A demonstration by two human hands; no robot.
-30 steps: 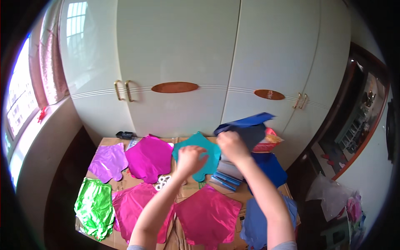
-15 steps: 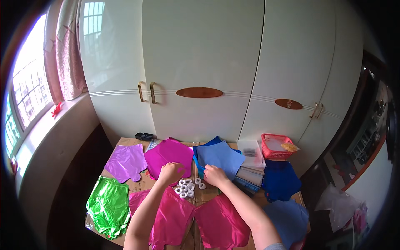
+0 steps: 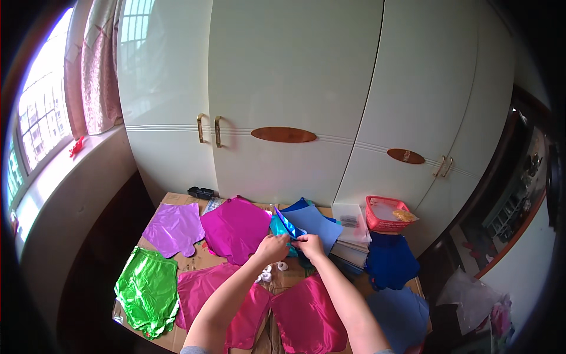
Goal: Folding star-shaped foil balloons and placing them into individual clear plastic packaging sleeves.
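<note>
My left hand [image 3: 272,249] and my right hand [image 3: 311,245] meet over the middle of the cardboard-covered table, both closed on a shiny blue foil balloon [image 3: 286,223]. It is flat, its upper edge raised and catching the light. Behind it lie a flat light blue balloon [image 3: 317,225] and, under that, a darker blue one. To the left is a flat magenta balloon [image 3: 236,230]. Small white rings [image 3: 266,275] sit just below my hands, partly hidden by my left forearm. Two pink balloons [image 3: 309,312] [image 3: 203,289] lie nearer me.
A light purple balloon [image 3: 174,227] and a green one [image 3: 147,289] lie at the left. On the right are stacked flat packets [image 3: 352,246], a red basket [image 3: 386,223], a dark blue balloon [image 3: 392,262] and a greyish blue one [image 3: 401,315]. Cabinet doors [image 3: 289,71] rise behind.
My left hand has moved right, from beside the magenta balloon to my right hand, and now grips the blue foil too. The foil has been lifted. The view has shifted slightly.
</note>
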